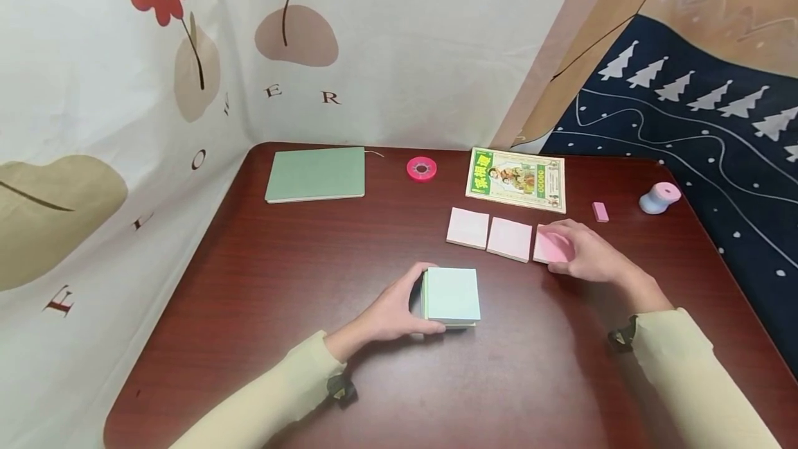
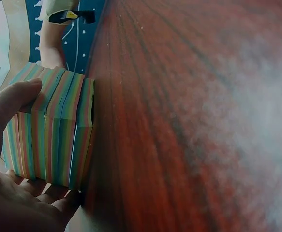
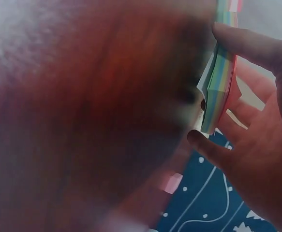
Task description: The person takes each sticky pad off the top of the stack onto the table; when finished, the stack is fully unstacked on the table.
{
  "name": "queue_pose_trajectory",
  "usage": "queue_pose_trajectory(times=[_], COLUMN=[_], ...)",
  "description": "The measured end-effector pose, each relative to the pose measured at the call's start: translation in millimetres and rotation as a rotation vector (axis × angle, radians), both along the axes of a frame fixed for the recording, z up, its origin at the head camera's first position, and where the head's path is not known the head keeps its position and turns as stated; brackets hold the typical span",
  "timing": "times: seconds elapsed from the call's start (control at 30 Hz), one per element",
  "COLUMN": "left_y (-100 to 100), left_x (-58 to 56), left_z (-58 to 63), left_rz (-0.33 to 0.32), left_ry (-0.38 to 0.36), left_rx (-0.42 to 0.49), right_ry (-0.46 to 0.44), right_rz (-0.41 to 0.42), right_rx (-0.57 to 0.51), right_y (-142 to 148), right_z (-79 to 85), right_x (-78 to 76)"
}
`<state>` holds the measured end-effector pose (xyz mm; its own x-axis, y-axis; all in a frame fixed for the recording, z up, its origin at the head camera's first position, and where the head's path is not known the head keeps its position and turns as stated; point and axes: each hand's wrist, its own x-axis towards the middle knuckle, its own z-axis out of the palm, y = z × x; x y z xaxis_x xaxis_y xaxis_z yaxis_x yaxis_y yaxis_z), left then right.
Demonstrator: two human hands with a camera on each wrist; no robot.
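Note:
My left hand (image 1: 395, 307) grips a stack of square sticky note pads (image 1: 454, 294) by its left side, thumb at the near edge and fingers at the far one. Pale mint paper tops the stack. Striped, multicoloured edges of the pads (image 2: 58, 140) fill the left of the left wrist view. Over to the right, my right hand (image 1: 589, 251) holds a pink-topped sticky note pad (image 1: 550, 247) between thumb and fingers. That pad ends a row with two pale pink pads, one in the middle (image 1: 509, 238) and one at the left (image 1: 468, 227).
Along the back of the table (image 1: 280, 255) lie a green notebook (image 1: 316, 173), a pink tape roll (image 1: 421, 169) and an illustrated green-and-cream booklet (image 1: 516, 179). A small pink eraser (image 1: 600, 212) and a pink-and-blue spool-shaped object (image 1: 659, 198) are at the right. Printed cloths hang behind.

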<state>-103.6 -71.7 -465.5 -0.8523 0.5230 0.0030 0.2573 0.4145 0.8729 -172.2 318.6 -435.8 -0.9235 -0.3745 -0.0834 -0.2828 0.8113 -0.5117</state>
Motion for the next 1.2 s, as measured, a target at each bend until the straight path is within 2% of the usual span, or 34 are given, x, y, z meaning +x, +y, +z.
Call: queue_pose_trajectory(times=[0.2, 0.53, 0.63, 0.8, 0.93, 1.0, 1.2], left_y=[1, 1, 1, 1, 0, 0, 0], left_x=[-0.2, -1.2, -1.0, -1.1, -1.3, -1.3, -1.2], left_z=[1.4, 1.0, 0.8, 0.4, 0.4, 0.5, 2.0], left_rz=[-0.001, 0.000, -0.002, -0.001, -0.004, -0.004, -0.013], left_ry=[-0.005, -0.006, -0.010, -0.007, 0.002, 0.004, -0.001], left_rx=[-0.002, 0.003, 0.006, 0.010, 0.014, 0.014, 0.017], right_ry=[0.000, -0.029, -0.011, 0.101, 0.171, 0.202, 0.238], right_rz=[0.013, 0.032, 0.039, 0.080, 0.150, 0.210, 0.416], right_rx=[0.007, 0.030, 0.062, 0.066, 0.029, 0.018, -0.050], right_y=[1, 0, -4, -24, -55, -73, -128], right_z=[-6.3, -2.4, 5.7, 30.4, 47.7, 52.0, 49.7], right_x=[-0.9, -1.5, -0.5, 4.7, 14.1, 21.1, 46.7])
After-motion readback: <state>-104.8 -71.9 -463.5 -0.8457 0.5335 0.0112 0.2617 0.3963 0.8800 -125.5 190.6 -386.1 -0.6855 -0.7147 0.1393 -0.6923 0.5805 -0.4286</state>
